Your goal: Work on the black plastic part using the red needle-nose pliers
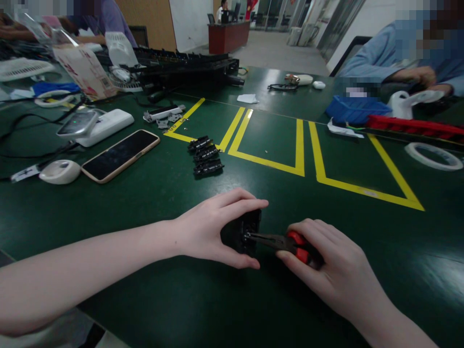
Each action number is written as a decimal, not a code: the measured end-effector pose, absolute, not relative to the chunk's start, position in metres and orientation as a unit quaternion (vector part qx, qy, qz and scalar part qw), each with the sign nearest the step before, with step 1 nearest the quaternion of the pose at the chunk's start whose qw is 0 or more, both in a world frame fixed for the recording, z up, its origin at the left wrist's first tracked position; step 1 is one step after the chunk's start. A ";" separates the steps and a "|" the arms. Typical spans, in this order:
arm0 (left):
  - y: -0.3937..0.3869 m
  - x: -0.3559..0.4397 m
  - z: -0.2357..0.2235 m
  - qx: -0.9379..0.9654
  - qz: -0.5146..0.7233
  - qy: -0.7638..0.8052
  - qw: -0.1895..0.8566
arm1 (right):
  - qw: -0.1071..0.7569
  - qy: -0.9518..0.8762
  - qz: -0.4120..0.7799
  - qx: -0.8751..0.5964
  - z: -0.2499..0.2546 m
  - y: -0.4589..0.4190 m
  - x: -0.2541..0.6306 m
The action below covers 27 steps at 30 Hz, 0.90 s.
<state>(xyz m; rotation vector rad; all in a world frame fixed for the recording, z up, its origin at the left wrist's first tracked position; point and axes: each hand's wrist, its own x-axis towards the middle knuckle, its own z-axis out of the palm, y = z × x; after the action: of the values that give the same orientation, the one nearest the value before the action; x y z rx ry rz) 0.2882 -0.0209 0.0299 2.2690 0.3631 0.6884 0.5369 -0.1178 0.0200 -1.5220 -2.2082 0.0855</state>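
A black plastic part stands on the green table between the thumb and fingers of my left hand, which grips it from the left side. My right hand is closed around red-handled needle-nose pliers. The tips of the pliers touch the right face of the black part, near a small shiny piece; whether the jaws hold it is too small to tell. Several similar black plastic pieces lie in a short row beyond my left hand.
To the left lie a phone, a white computer mouse and a white power bank. Yellow tape lines mark the table. A tape roll and a blue bin are at right, near a seated person.
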 end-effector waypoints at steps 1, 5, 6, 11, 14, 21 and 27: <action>-0.021 0.288 0.030 0.883 0.268 0.139 0.360 | 0.227 -0.802 0.033 -0.552 0.020 -0.118 0.537; -0.020 0.288 0.030 0.888 0.265 0.134 0.350 | 0.231 -0.791 0.040 -0.565 0.022 -0.119 0.534; -0.020 0.287 0.030 0.888 0.267 0.133 0.349 | 0.229 -0.789 0.044 -0.568 0.022 -0.119 0.533; -0.020 0.287 0.029 0.888 0.277 0.129 0.342 | 0.222 -0.795 0.046 -0.562 0.023 -0.119 0.534; -0.020 0.287 0.028 0.891 0.277 0.127 0.337 | 0.228 -0.800 0.038 -0.554 0.023 -0.117 0.536; -0.021 0.287 0.032 0.908 0.270 0.148 0.284 | 0.228 -0.802 0.035 -0.552 0.022 -0.117 0.536; -0.021 0.286 0.032 0.916 0.269 0.160 0.250 | 0.227 -0.798 0.035 -0.557 0.019 -0.118 0.537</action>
<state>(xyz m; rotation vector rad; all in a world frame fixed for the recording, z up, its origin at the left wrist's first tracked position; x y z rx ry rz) 0.2863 -0.0215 0.0324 2.4955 0.4353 0.7334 0.5366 -0.1175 0.0190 -1.5363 -2.1995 0.0960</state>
